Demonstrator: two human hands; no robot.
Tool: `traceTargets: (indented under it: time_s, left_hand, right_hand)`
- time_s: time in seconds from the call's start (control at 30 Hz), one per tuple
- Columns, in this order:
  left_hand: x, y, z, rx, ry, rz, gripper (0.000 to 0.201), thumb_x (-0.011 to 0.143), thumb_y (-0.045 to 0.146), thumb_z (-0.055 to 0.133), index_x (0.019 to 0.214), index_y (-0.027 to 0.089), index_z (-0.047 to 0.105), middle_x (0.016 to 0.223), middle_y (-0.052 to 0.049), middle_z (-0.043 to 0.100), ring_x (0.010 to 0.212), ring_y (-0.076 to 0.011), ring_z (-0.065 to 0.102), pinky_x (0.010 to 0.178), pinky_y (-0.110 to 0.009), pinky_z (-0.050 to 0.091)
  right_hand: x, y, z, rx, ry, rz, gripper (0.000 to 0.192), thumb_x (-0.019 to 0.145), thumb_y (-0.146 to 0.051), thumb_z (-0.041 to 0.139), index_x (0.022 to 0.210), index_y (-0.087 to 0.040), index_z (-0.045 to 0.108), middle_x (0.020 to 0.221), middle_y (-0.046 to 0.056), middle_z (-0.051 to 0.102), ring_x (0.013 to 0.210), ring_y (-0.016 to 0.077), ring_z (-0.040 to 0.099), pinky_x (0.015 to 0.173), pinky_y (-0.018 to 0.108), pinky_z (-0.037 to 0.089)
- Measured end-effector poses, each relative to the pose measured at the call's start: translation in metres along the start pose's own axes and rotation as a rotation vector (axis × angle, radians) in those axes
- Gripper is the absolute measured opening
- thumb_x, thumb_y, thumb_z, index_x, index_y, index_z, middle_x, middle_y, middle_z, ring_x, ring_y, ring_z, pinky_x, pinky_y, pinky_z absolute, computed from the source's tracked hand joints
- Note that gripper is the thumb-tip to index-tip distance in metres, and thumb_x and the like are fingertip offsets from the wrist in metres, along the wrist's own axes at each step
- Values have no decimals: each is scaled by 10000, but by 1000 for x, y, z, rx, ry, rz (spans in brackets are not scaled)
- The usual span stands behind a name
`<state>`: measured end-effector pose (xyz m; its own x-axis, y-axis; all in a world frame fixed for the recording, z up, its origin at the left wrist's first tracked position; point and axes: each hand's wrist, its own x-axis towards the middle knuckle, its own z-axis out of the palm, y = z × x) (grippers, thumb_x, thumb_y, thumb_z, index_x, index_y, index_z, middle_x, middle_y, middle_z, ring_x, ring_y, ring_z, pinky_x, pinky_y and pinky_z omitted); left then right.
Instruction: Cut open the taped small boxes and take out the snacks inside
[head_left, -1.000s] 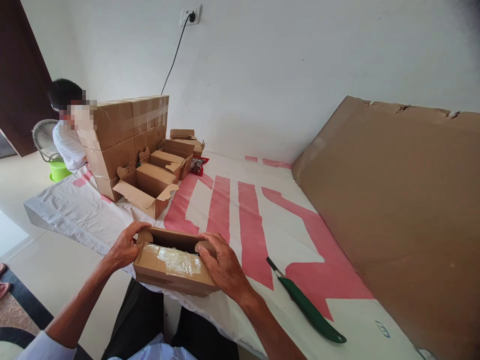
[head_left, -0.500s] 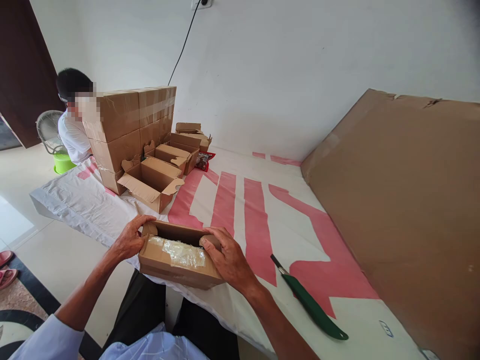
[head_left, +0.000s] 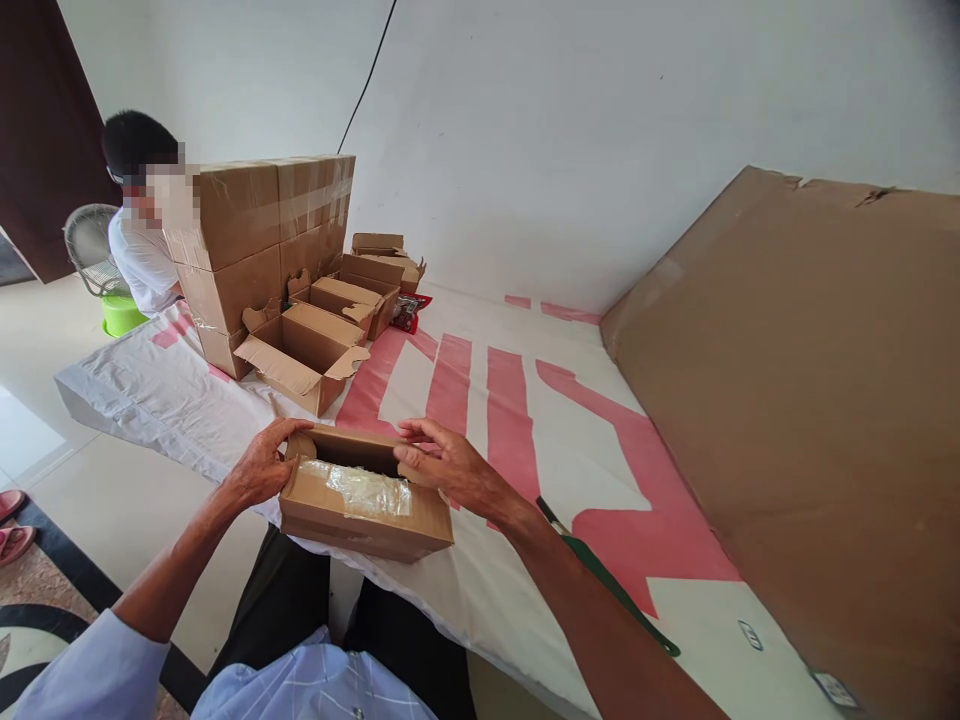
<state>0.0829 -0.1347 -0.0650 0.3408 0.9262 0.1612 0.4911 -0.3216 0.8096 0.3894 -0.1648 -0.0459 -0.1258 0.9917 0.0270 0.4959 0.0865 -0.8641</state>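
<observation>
Since half a second ago the right hand point(head_left: 450, 465) has lifted off the near right corner of the small cardboard box point(head_left: 365, 495) and now sits at its far right end, fingers curled loosely over the open rim, pinching nothing I can make out. In the head view the left hand point(head_left: 262, 470) grips the box's left end flap, and the box rests at the near edge of the white and pink sheet point(head_left: 517, 420). A green-handled knife point(head_left: 622, 600) lies just right of the forearm; open boxes point(head_left: 307, 350) and another person point(head_left: 139, 240) are well beyond.
</observation>
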Motion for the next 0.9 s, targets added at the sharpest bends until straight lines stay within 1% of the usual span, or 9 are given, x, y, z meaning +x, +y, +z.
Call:
traceTargets:
  time_s: [0.07,0.13,0.2,0.23,0.4,0.53,0.63,0.83,0.9]
  left_hand:
    - [0,0,0,-7,1,3,534,751,160,637,1277,205,719,1224,-75,710,1060,-241,660,736,-286,537]
    - [0,-1,1,-14,0,6,555,740,144,623,1284,201,717,1231,-80,703,1072,-244,660,728,-283,534]
    - [0,-2,1,-24,-3,9,576,727,130,614,1289,204,716,1234,-82,698,1082,-249,660,721,-283,532]
    - [0,-2,1,-30,-4,10,582,725,127,610,1292,205,716,1230,-82,697,1080,-249,660,716,-283,531]
    - [1,-2,1,-45,0,28,561,750,146,621,1300,203,714,1183,-77,692,1036,-233,653,691,-270,522]
    - [1,-3,1,-57,-1,27,533,778,179,645,1306,192,708,1198,-83,682,1028,-227,648,681,-264,516]
    - [2,-5,2,-58,6,24,512,797,213,662,1307,186,705,1210,-91,680,1019,-227,642,677,-267,509]
    - [2,-7,2,-57,5,45,516,818,264,666,1327,186,694,1220,-101,685,1031,-238,641,697,-283,517]
    - [0,-6,0,-77,-7,45,529,829,297,663,1347,189,684,1236,-107,684,1038,-244,649,695,-286,524]
  right_hand:
    - [1,-3,1,-82,-30,-14,405,798,-467,739,1123,-225,758,1209,104,765,1113,293,709,954,424,567]
    - [5,-4,1,-119,67,-10,312,834,-445,673,1025,-216,764,1131,105,779,1063,292,713,968,451,560]
    - [10,-6,-3,-66,170,3,352,885,-483,594,1024,-202,755,1117,119,782,1059,295,717,984,469,558]
    - [11,-7,-6,-24,173,11,393,895,-512,585,1057,-195,751,1141,126,780,1079,298,717,991,469,559]
    - [-2,-12,-26,29,-18,54,485,832,-524,694,1174,-183,733,1280,136,741,1199,300,683,1016,439,560]
    - [-20,-15,-33,-100,-117,113,530,806,-425,727,1277,-184,700,1306,136,705,1122,281,697,960,434,577]
    - [-27,-20,-33,-193,-127,116,537,834,-397,695,1325,-183,672,1312,140,690,1111,280,692,951,437,572]
    - [-31,-34,-30,-322,-143,34,505,895,-470,652,1335,-222,660,1346,107,663,1228,290,638,1044,453,520]
    - [-33,-37,-29,-336,-147,20,489,905,-474,644,1325,-224,660,1314,103,664,1215,285,640,1040,449,522]
